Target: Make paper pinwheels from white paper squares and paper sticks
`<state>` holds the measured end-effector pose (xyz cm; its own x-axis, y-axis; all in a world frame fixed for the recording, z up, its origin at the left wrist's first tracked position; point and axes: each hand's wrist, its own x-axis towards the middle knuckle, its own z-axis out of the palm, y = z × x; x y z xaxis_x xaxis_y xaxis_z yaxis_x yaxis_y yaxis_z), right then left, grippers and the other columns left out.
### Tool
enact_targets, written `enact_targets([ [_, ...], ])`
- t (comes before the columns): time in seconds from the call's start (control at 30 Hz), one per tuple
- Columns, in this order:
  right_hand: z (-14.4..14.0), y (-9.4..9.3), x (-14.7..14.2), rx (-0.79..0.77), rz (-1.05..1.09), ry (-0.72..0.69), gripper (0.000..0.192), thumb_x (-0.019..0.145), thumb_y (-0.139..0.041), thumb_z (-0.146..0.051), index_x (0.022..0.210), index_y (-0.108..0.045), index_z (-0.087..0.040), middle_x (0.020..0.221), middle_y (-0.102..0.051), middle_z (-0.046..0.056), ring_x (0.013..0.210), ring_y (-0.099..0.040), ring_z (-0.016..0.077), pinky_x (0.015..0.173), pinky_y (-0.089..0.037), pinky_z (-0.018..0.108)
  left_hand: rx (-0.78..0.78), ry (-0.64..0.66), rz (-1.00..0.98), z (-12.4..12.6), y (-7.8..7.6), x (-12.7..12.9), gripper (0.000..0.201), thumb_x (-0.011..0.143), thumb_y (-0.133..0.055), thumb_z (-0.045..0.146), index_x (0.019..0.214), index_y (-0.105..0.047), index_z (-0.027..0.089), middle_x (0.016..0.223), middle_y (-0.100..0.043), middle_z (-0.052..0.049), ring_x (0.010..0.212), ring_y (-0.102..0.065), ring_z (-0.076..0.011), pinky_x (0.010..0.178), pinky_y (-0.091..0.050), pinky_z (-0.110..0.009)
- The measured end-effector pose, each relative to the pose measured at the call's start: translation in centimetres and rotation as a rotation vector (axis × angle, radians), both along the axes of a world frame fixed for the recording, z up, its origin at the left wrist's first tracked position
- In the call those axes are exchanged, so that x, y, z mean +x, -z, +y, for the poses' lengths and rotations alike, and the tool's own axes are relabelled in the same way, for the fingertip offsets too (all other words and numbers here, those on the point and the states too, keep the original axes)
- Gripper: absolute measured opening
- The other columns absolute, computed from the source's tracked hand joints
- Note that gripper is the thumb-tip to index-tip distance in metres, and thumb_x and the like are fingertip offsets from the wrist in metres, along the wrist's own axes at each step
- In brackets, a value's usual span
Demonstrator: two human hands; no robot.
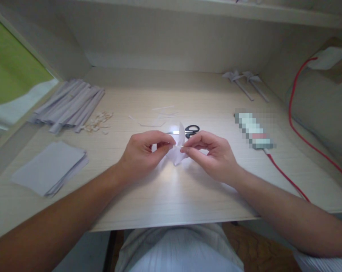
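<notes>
Above the desk's middle, a white folded-paper pinwheel (176, 155) is held between both sets of fingertips, one blade standing up. My left hand (145, 151) is closed in a pinch at its left side. From the right, my right hand (212, 155) pinches it too. A thin pale piece (178, 146) runs across between the fingertips; its exact kind is too small to make out. Just behind the hands lie scissors (192, 130) with black handles, their blades pointing left and partly hidden by the upright blade.
Rolled paper sticks (70, 102) are piled at the left, beside small pale bits (98, 121). A paper stack (50, 166) sits nearer. Paper strips (152, 124) lie behind the hands. Two finished-looking pinwheels (244, 81) rest at back right. A phone (253, 130) has a red cable (287, 177).
</notes>
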<state>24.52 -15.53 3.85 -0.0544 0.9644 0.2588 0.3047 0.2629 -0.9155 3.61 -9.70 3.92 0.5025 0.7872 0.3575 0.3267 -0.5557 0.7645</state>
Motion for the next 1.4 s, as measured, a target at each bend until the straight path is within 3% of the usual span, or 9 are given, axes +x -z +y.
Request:
enact_targets([
  [0.27,0.0,-0.11,-0.11,-0.01,0.04,-0.006,0.006,0.084,-0.075,-0.014,0.086,-0.073,-0.019,0.08,-0.074,0.001,0.073,-0.07,0.0155,0.072,-0.058,0.029,-0.082,-0.033,0.004,0.06,-0.13,0.01,0.014,0.086,-0.066,0.014,0.089,-0.077,0.022,0.082,-0.076,0.001,0.067,-0.065,-0.0125,0.058,-0.045,-0.025],
  [0.47,-0.11,-0.34,-0.23,-0.009,0.056,-0.009,0.005,0.083,-0.077,-0.015,0.085,-0.073,-0.019,0.08,-0.074,0.001,0.072,-0.069,0.0154,0.071,-0.058,0.029,-0.271,0.011,-0.16,0.11,-0.12,0.24,0.012,0.079,-0.071,0.012,0.085,-0.076,0.02,0.082,-0.076,-0.001,0.072,-0.069,-0.0148,0.064,-0.053,-0.027],
  [0.73,-0.38,-0.55,-0.31,0.022,0.072,-0.004,0.006,0.082,-0.078,-0.014,0.085,-0.074,-0.017,0.079,-0.075,0.001,0.07,-0.07,0.0143,0.068,-0.058,0.027,-0.46,0.044,-0.32,0.55,-0.01,0.26,0.016,0.07,-0.077,0.007,0.082,-0.077,0.018,0.078,-0.075,0.0,0.065,-0.068,-0.0124,0.059,-0.055,-0.023],
  [1.0,-0.36,-0.43,-0.19,-0.008,0.036,0.003,0.007,0.081,-0.078,-0.012,0.086,-0.075,-0.017,0.08,-0.075,0.001,0.071,-0.07,0.0137,0.068,-0.057,0.025,-0.409,0.07,-0.311,0.53,0.19,0.14,0.017,0.072,-0.08,0.007,0.082,-0.078,0.02,0.081,-0.076,0.002,0.075,-0.07,-0.0105,0.071,-0.055,-0.02],
  [1.4,-0.29,-0.35,-0.06,0.022,-0.076,0.006,0.007,0.082,-0.073,-0.01,0.084,-0.074,-0.017,0.077,-0.074,0.0,0.068,-0.067,0.0124,0.064,-0.052,0.023,-0.322,0.053,-0.188,-0.04,-0.12,0.15,0.013,0.075,-0.074,0.009,0.083,-0.077,0.018,0.081,-0.075,0.0,0.073,-0.068,-0.0119,0.069,-0.054,-0.023],
])
